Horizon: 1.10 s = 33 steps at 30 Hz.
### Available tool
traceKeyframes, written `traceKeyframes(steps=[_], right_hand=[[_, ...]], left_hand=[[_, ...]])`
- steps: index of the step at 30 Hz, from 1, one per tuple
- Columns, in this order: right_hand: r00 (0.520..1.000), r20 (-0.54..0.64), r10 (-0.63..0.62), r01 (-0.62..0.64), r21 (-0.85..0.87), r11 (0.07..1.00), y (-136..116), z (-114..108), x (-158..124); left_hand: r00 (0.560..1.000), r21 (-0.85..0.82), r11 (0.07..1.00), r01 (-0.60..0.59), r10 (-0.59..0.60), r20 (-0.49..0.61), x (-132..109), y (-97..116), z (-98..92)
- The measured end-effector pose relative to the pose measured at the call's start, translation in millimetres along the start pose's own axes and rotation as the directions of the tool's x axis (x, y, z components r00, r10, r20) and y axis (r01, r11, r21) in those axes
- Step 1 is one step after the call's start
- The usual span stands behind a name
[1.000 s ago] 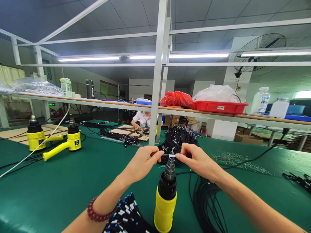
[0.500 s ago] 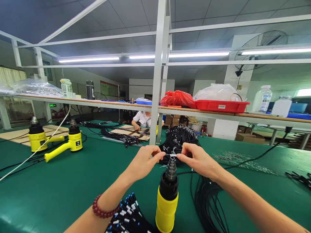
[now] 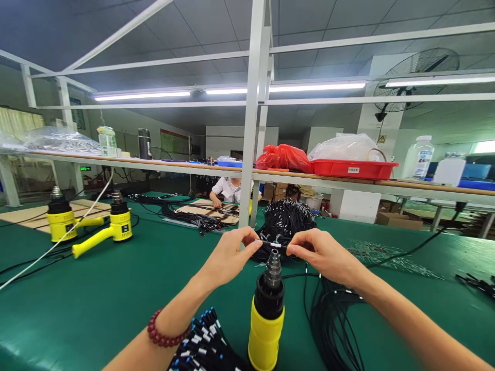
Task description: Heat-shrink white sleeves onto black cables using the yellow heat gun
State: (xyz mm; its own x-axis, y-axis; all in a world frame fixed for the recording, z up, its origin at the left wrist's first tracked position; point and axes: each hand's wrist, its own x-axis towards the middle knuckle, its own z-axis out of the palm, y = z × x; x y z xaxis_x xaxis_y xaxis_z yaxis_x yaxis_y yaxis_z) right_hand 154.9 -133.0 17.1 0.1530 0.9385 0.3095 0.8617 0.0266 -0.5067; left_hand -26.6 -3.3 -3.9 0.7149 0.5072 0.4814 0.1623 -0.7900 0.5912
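Note:
Between my two hands a thin black cable (image 3: 266, 243) with a white sleeve (image 3: 275, 245) is stretched level, just above the nozzle of an upright yellow heat gun (image 3: 266, 324). My left hand (image 3: 235, 252) pinches its left end, where a bit of blue shows at the fingertips. My right hand (image 3: 315, 252) is closed on the cable to the right of the sleeve. Below my left wrist lies a bundle of black cable ends (image 3: 204, 340) with white sleeves and blue tips. A coil of black cable (image 3: 336, 324) rests under my right forearm.
Two more yellow heat guns (image 3: 120, 224) (image 3: 62, 219) stand at left. A heap of black cables (image 3: 288, 221) lies behind my hands, beside a white post (image 3: 251, 118). Clear thin strips (image 3: 394, 257) are scattered at right. Across the table sits a person (image 3: 228, 190). A shelf (image 3: 185, 167) spans overhead.
My right hand has slid slightly right along the cable, and more black cable shows on both sides of the white sleeve. The left hand has barely moved.

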Motion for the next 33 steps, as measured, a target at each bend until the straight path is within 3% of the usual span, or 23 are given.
traceKeyframes(steps=[7,20,30,33], right_hand=[[1.000,-0.021,-0.002,0.002,0.021,1.000,-0.2,1.8,-1.0],[0.998,-0.061,0.030,-0.024,0.103,0.994,3.8,7.0,1.8],[0.998,-0.057,-0.012,0.018,0.090,0.996,0.6,6.1,-1.5],[1.000,-0.021,-0.011,0.012,0.033,0.999,1.8,4.6,-2.2]], left_hand=[[0.995,0.038,0.999,0.027,-0.031,0.093,3.7,-13.2,5.3],[1.000,-0.055,0.998,0.029,-0.029,0.006,0.2,-4.3,2.5],[0.994,-0.029,0.997,0.070,-0.067,0.084,2.8,-5.9,4.6],[0.996,-0.047,0.997,0.063,-0.060,0.062,3.7,-5.4,4.6]])
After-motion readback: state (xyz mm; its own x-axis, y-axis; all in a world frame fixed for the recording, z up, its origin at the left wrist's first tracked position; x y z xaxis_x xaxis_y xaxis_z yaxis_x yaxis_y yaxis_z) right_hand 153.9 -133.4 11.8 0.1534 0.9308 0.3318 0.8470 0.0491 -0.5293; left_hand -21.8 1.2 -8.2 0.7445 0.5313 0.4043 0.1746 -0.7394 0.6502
